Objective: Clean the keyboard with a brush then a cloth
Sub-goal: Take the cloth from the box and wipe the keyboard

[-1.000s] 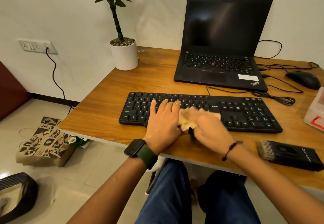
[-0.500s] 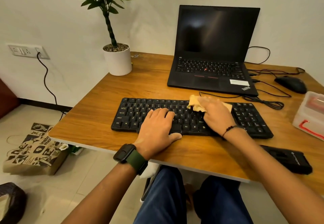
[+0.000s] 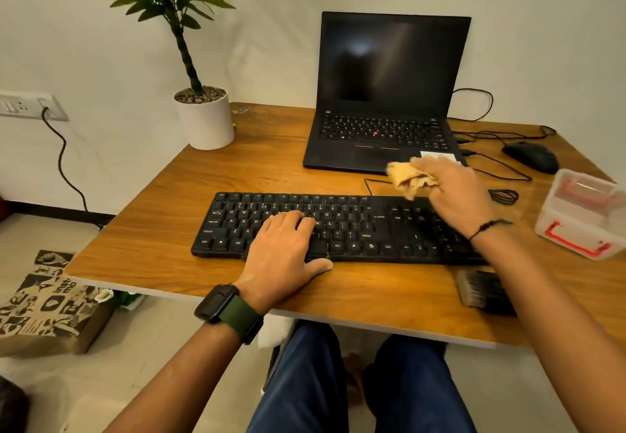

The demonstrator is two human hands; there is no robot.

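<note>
A black keyboard [image 3: 355,226] lies across the middle of the wooden desk [image 3: 162,229]. My left hand [image 3: 284,249] rests flat on its lower left keys, fingers spread, thumb on the front edge. My right hand [image 3: 454,192] is raised above the keyboard's far right corner, closed on a crumpled tan cloth [image 3: 408,177] that hangs just past the top row, near the laptop's front edge. A black brush [image 3: 481,288] with pale bristles lies on the desk in front of the keyboard's right end, partly hidden by my right forearm.
An open black laptop [image 3: 386,128] stands behind the keyboard, with cables and a black mouse [image 3: 531,156] to its right. A white box with red handle [image 3: 582,216] sits at the right edge. A potted plant [image 3: 203,117] stands at the back left corner.
My right hand has swept the cloth from the keyboard's middle up and to the right, and now holds it lifted off the keys. The left hand stays pressed on the keyboard.
</note>
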